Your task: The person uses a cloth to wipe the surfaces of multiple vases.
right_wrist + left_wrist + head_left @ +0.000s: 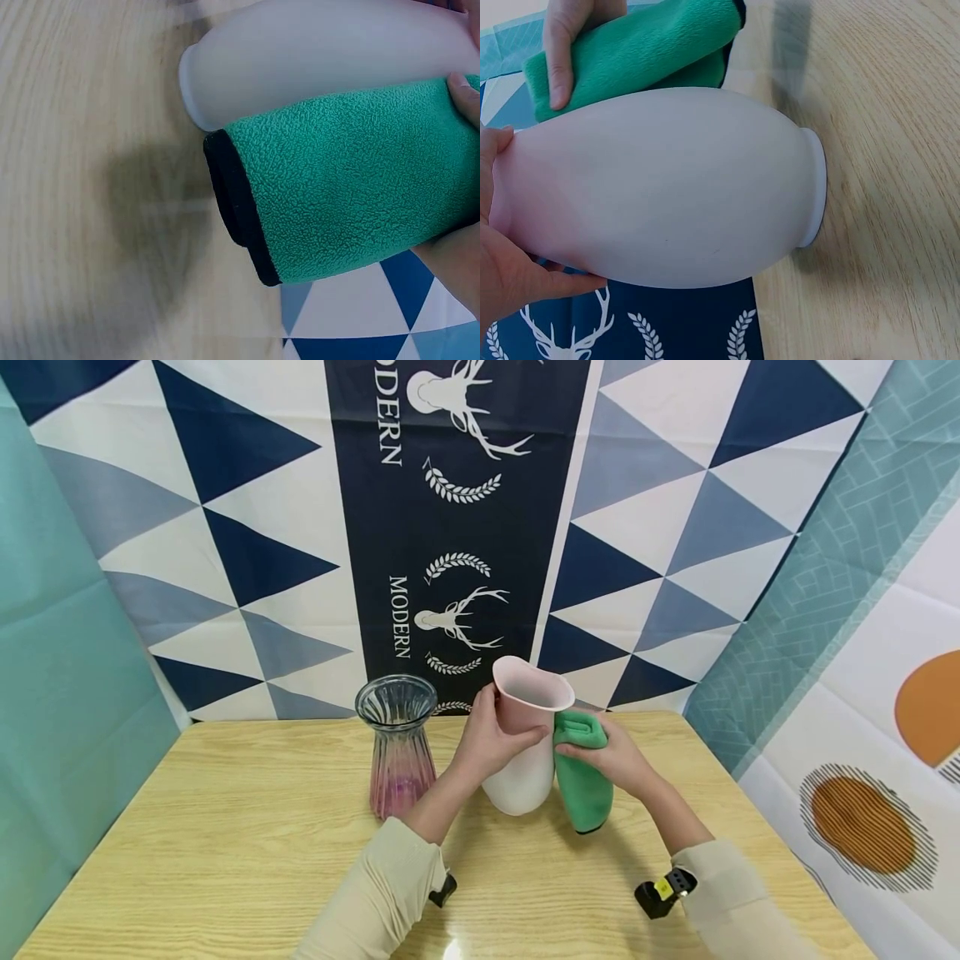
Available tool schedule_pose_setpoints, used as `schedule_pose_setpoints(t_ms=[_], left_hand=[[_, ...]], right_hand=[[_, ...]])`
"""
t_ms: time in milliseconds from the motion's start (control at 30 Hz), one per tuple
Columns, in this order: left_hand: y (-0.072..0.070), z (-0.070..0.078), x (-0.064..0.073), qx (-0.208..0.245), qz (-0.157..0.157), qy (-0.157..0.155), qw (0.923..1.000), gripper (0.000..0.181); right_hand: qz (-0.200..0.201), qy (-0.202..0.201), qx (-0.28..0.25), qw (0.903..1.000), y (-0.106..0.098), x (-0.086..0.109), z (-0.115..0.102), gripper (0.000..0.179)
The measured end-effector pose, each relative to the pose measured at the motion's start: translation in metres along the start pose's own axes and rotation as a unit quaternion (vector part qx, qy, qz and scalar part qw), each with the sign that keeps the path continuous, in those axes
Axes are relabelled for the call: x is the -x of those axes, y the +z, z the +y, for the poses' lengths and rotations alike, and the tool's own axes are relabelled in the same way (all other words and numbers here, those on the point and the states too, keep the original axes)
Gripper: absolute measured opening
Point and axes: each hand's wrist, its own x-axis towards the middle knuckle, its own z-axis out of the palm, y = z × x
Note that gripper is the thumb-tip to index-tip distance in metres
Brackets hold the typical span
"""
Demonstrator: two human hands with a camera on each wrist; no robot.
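A vase (519, 781), pink toward its wavy rim and white below, stands near the back of the table. My left hand (491, 737) grips it around the neck, thumb across the front. In the left wrist view the vase (667, 187) shows its rounded body and its foot by the wood. My right hand (618, 756) holds a folded green cloth (585, 789) against the vase's right side. Dark edging trims the cloth (352, 180) in the right wrist view, where it hangs above the table. Part of the right hand is hidden behind the cloth.
A ribbed glass vase (401, 752), bluish at the top and pink below, stands just left of my left forearm. The wooden table (225, 860) meets a patterned cloth backdrop (285, 568) at its back edge. Hanging fabric (795, 760) borders the right side.
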Motion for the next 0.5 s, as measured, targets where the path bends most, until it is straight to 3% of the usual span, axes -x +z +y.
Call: schedule_pose_setpoints(t_ms=[500], left_hand=[[0.000,0.000,-0.001,-0.002,-0.008,-0.017,0.9998,0.086]], right_hand=[[-0.019,0.029,-0.007,0.9994,0.013,0.011,0.033,0.063]])
